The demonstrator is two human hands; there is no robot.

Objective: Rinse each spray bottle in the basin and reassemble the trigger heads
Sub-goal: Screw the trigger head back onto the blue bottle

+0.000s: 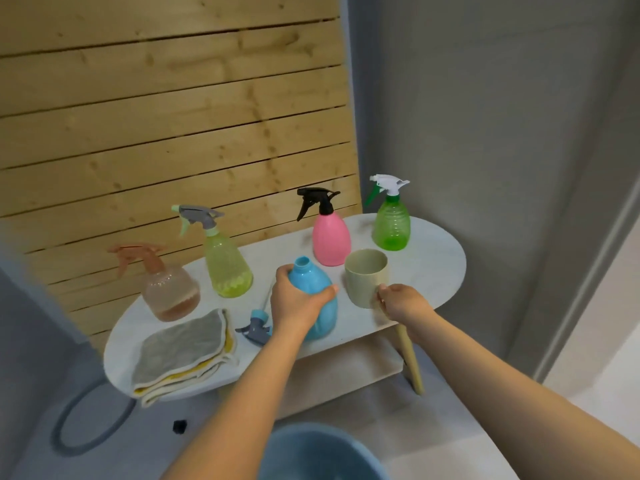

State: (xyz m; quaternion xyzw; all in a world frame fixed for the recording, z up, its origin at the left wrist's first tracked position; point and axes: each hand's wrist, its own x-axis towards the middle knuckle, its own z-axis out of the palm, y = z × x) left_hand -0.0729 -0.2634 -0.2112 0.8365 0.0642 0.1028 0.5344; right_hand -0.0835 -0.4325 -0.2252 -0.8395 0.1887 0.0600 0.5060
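Items on the white oval counter [433,268], left to right. Folded cloth [183,348], near left edge. Detached trigger head [258,325], lying flat just left of the blue bottle [311,282]. Blue bottle: centre, near edge, uncapped; long axis tilted, open neck pointing up and slightly left; left hand [294,303] fingers wrapped round its body. Beige cup [367,277]: just right, right hand [398,301] fingers pinching its handle. Risks: wet plastic may slip; a tilted cup could spill; the loose head could be knocked off towards the basin [311,452] below.
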